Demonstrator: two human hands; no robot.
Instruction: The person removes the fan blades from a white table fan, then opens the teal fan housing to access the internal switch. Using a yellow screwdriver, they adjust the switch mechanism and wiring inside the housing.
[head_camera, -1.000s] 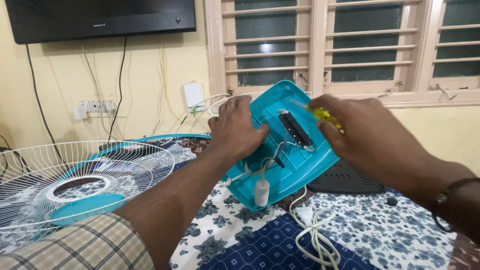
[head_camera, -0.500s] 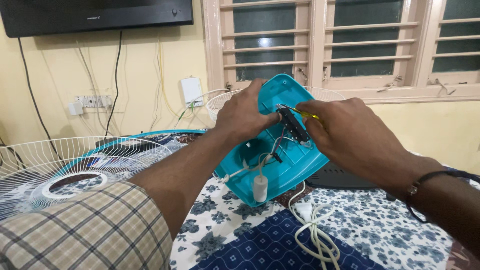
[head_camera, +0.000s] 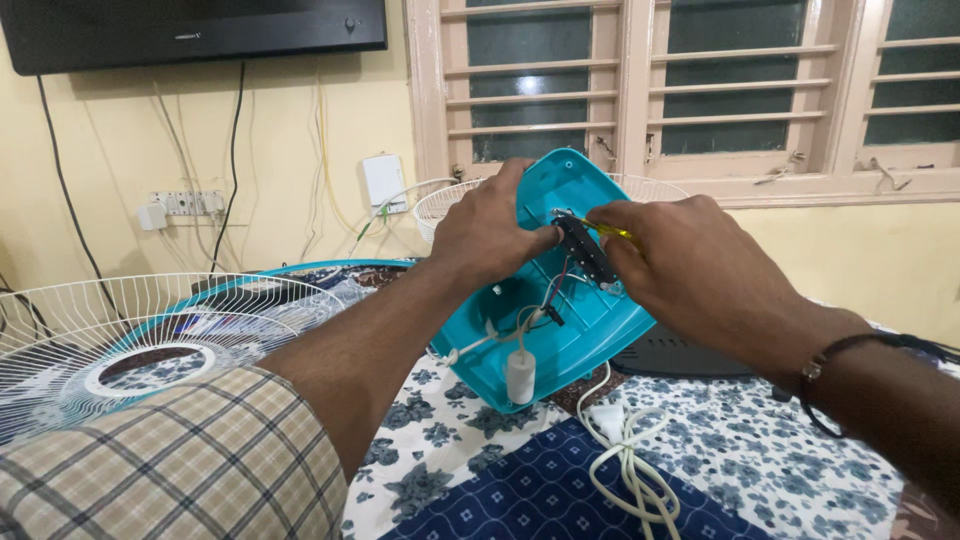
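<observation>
Head view is showing the left hand (head_camera: 492, 232) gripping the tilted turquoise fan base cover (head_camera: 560, 335) at its upper rim, while the right hand (head_camera: 690, 265) is pinching a yellow-handled screwdriver (head_camera: 612, 230) against the black switch board (head_camera: 586, 252). At seven o'clock, a white capacitor (head_camera: 520, 375) is dangling; at nine o'clock, a white fan guard (head_camera: 120, 345) is lying.

The fan base (head_camera: 545, 345) stands tilted on the bedsheet (head_camera: 760, 450), between the left hand (head_camera: 490, 235) and the right hand (head_camera: 690, 265). A wire guard (head_camera: 120, 350) lies at the left edge. A coiled cord (head_camera: 630, 465) lies before the base, a second guard (head_camera: 440, 205) behind.
</observation>
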